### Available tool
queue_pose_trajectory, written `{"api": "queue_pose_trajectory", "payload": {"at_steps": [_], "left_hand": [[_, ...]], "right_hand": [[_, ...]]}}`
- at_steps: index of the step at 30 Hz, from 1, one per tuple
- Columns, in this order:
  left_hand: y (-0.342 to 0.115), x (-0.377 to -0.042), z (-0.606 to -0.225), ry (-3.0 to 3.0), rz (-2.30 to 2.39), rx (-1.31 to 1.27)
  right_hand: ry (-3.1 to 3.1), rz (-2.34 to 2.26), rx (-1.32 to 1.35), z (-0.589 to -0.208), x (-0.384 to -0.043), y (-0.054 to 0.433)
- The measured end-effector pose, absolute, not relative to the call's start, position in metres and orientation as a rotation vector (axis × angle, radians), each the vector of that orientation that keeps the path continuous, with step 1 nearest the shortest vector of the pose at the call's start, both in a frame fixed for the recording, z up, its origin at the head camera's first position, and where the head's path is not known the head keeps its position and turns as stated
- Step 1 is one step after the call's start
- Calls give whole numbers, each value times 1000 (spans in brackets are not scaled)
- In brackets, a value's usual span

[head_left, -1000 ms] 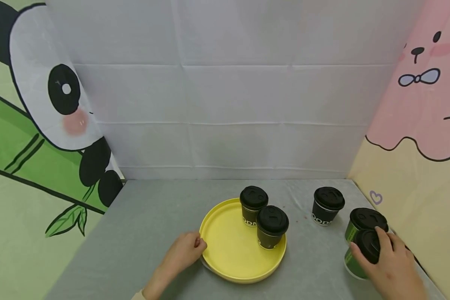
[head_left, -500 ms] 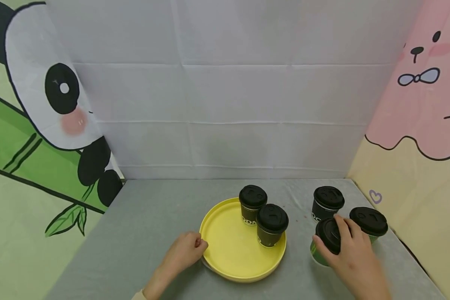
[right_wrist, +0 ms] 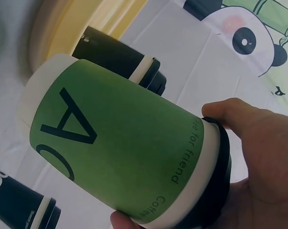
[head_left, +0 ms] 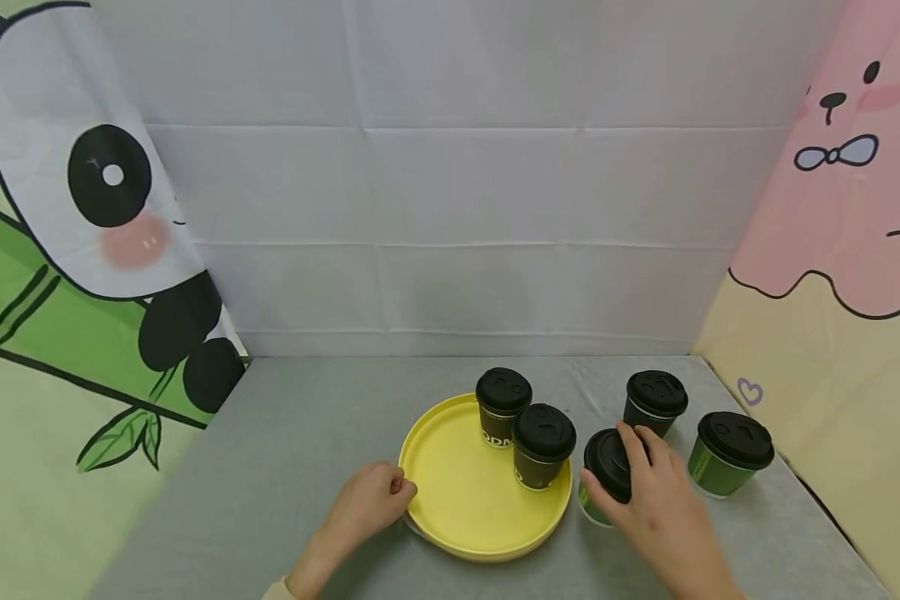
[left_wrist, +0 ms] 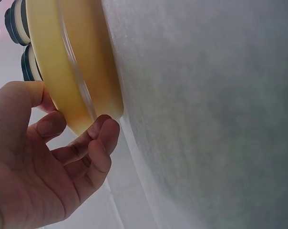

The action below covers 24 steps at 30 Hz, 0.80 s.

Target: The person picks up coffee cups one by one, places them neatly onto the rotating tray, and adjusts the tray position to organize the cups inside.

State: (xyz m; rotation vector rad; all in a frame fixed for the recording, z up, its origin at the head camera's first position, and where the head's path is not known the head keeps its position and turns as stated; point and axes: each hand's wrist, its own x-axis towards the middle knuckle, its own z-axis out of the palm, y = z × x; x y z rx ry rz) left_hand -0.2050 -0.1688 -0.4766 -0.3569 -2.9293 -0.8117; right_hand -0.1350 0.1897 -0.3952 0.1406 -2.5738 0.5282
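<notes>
Fingers [head_left: 634, 454] of right hand [head_left: 663, 508] clamped on green cup [right_wrist: 115, 138] near lid | cup held at hand's 10 o'clock, 3 o'clock of yellow tray [head_left: 457, 508] | tray gripped at 9 o'clock by left hand [head_left: 378, 493]

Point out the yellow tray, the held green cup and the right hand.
Yellow tray [head_left: 465, 492]: head view, bare inner surface.
Held green cup [right_wrist: 127, 138]: right wrist view, printed side.
Right hand [head_left: 654, 510]: head view, back of it.
</notes>
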Motion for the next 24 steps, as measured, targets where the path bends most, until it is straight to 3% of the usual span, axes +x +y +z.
{"api": "queue_pose_trajectory", "payload": {"at_steps": [24], "left_hand": [[-169, -202, -475, -2943, -821, -379]], "right_hand": [[-2585, 518, 230, -393, -139, 160]]}}
